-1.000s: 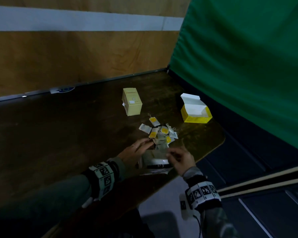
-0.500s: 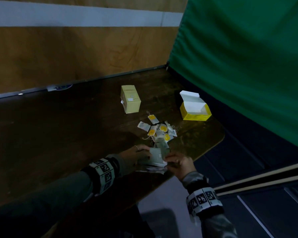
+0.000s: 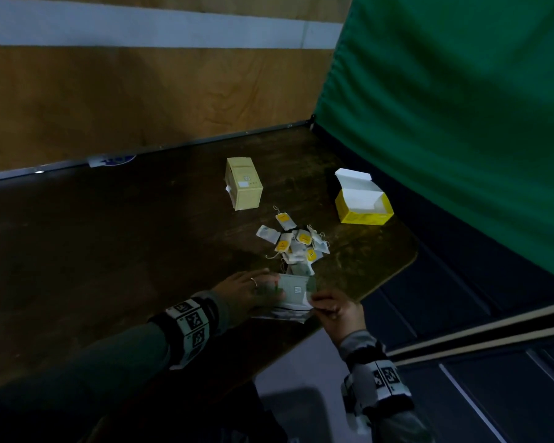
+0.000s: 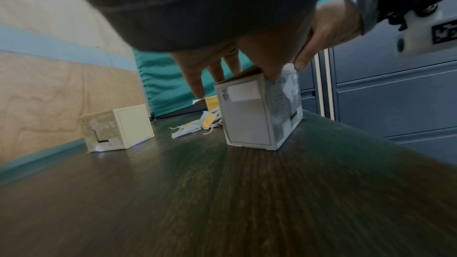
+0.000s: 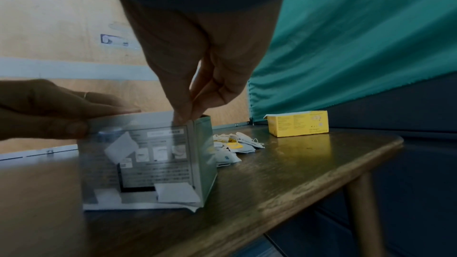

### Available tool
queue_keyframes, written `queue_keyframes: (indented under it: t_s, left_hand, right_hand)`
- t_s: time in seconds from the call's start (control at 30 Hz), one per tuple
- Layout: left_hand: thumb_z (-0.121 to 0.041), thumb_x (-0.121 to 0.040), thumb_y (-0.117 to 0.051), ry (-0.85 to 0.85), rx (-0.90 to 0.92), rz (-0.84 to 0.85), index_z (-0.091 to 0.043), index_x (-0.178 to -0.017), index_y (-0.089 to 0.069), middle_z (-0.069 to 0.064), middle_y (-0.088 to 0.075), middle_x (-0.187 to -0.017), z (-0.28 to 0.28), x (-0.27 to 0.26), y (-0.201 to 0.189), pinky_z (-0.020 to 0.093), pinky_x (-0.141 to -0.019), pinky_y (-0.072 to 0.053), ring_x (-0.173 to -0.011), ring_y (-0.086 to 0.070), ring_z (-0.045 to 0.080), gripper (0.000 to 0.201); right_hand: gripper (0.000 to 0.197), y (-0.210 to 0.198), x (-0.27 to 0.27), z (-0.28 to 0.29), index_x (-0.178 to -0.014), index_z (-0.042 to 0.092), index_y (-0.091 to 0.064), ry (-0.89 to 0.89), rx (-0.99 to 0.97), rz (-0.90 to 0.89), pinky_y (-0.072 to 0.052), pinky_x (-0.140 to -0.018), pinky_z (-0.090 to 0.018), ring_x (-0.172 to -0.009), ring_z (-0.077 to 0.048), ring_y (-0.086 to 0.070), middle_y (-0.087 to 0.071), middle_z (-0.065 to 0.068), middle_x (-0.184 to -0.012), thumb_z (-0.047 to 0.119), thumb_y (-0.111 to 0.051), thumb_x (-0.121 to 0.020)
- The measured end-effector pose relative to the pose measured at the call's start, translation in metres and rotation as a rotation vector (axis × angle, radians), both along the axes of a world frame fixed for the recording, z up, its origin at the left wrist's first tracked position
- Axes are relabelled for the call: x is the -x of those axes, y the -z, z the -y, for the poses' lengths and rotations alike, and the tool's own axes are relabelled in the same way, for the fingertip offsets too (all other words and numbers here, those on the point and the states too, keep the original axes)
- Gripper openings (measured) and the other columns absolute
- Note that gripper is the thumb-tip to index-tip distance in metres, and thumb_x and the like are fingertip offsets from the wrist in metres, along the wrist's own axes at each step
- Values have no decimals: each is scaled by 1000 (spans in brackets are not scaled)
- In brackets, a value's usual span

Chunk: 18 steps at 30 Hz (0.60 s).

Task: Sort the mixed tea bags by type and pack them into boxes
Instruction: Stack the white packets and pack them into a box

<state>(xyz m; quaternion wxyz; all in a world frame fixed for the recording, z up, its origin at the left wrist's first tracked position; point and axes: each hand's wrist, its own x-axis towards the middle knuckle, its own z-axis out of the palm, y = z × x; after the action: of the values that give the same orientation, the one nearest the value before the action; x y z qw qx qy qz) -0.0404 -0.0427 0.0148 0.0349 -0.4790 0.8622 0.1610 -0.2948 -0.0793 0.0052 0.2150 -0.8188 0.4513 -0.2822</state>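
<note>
From the head view, a grey-green box [image 3: 296,290] stands on the dark wooden table [image 3: 109,251] close to its rounded near edge, with white paper under its base. The left hand [image 3: 250,290] grips its left end; the right hand [image 3: 336,311] holds its right corner, out past the table edge. Just beyond lies the tea bag pile [image 3: 296,243], then a closed beige box [image 3: 243,183] and an open yellow box [image 3: 362,203] near the right edge under the green curtain [image 3: 445,123]. Bare tabletop stretches to the left.

The left wrist view shows the left-hand fingers [image 4: 195,79] reaching over the box top and the thumb pressing its near corner. The print on the box [image 4: 257,116] is too blurred to read.

In the right wrist view, the right thumb and fingers [image 5: 183,108] pinch the box's upper corner. The panel [image 5: 148,159] carries small text, pictograms and white stickers, all illegible.
</note>
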Motion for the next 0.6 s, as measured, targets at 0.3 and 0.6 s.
queue_keyframes:
  t_s: [0.3,0.6]
  left_hand:
    - [-28,-87,-58,49,67,156,-43,-143,5,6,3,-157,-8,6,0,50,-114,-8,-145,3,28,86]
    - [-37,-90,-53,-148,43,-86,-23,-127,-51,-2,-37,-141,-6,8,-16,36,-112,-27,-133,-30,17,40]
  right_hand:
    - [20,8,-8,-7,-79,19,-76,13,-6,-262,-49,-77,-29,-94,-25,-59,-63,-7,-104,18,-84,-61]
    - [20,13,-20,-14,-60,11,-71,165,49,-131,-48,-65,-17,-71,-23,-64,-66,-7,-80,11,-88,-49]
